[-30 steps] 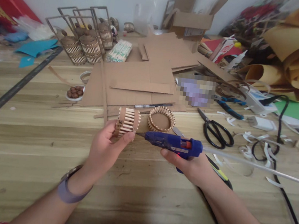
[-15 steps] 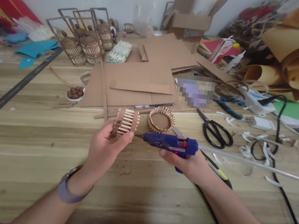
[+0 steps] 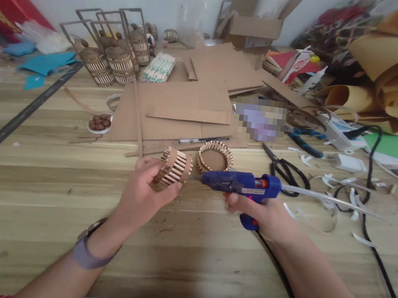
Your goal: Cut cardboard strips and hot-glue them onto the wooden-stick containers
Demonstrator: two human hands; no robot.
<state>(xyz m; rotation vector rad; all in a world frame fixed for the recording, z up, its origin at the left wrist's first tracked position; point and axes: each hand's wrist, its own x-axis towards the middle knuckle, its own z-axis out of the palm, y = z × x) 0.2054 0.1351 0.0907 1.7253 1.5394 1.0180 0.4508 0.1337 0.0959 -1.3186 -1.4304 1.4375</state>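
My left hand [image 3: 151, 186] grips a ring of short wooden sticks [image 3: 176, 165] joined by cardboard bands, its fingers wrapped round the left side and thumb on the lower edge. A blue glue gun [image 3: 240, 183] is held in my right hand [image 3: 260, 212], its nozzle pointing left at the ring's right edge; whether it touches is unclear. A clear glue stick juts from the gun's back. Just behind the nozzle, a second stick ring with a cardboard base [image 3: 215, 159] rests on the table.
Black scissors [image 3: 286, 172], blue-handled pliers [image 3: 305, 141] and a black cable [image 3: 368, 189] lie to the right. Cardboard sheets [image 3: 169, 97] and a pen [image 3: 203, 140] lie beyond the rings. Small lantern-like baskets [image 3: 120, 64] and a bowl of brown balls [image 3: 99, 122] stand at the left.
The stick ring in my left hand has shifted slightly right and tilted. The glue gun has moved right and a little up, and its handle now shows more.
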